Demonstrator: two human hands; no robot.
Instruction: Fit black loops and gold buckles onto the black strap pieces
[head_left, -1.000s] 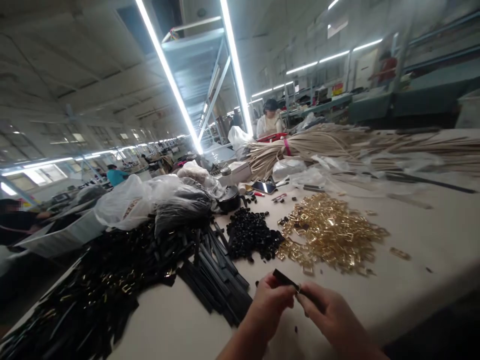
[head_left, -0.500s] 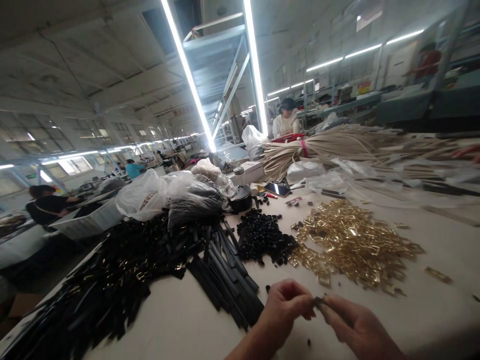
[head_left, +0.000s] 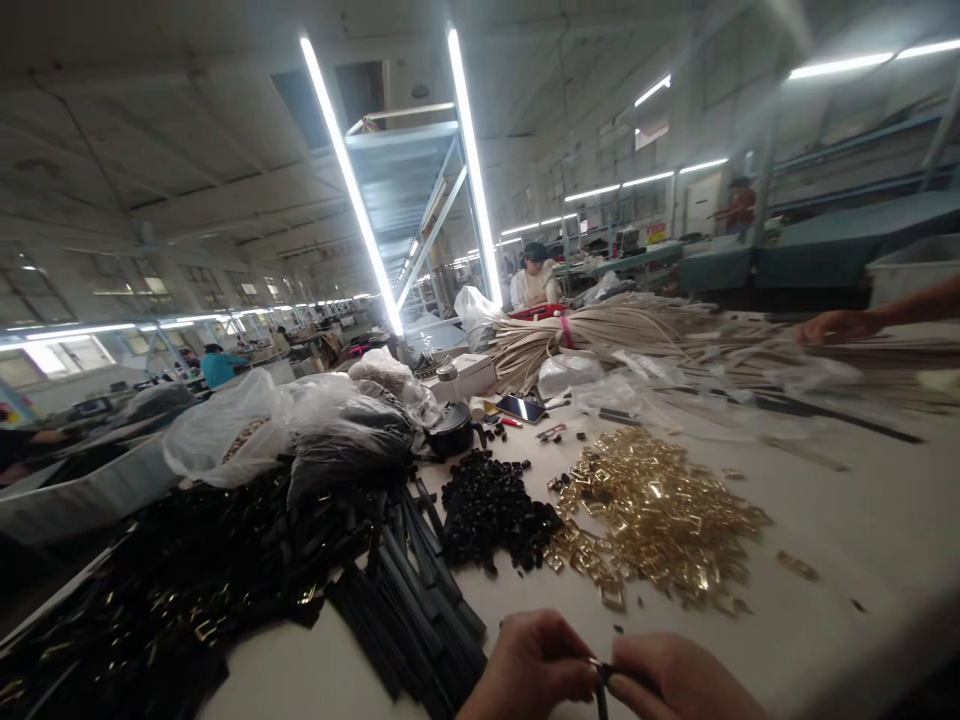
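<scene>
Both hands are low in frame & close together, fingers curled in: left hand point(head_left: 536, 660) and right hand point(head_left: 667, 672) are pinching the same short black strip point(head_left: 602, 697) between fingertips, its end hanging down. Tiny pale glint at the pinch, prob metal, but can't tell what it is tbh. So this pc looks mid-work rn, not done.

Just past the hands is bare tabletop point(head_left: 525, 600), then the loose stuff: bundle of flat black strips point(head_left: 420, 600) to the left, heap of small black loops point(head_left: 495, 505) straight ahead, pile of gold rectangular buckles point(head_left: 667, 515) to the right, touching the loops at one edge. All 3 look like unused stock, so imo lots left.

Farther left there's a big dark heap point(head_left: 180, 590) of strips w/ gold bits showing thru. I'd guess those are the finished pcs, which'd mean a decent amt is done, but no way to count.

Farther back: plastic bags point(head_left: 232, 430), black lidded pot point(head_left: 450, 432), phone point(head_left: 521, 408), beige straps point(head_left: 637, 322). Someone else's hand point(head_left: 836, 327) is over the straps, far right.
</scene>
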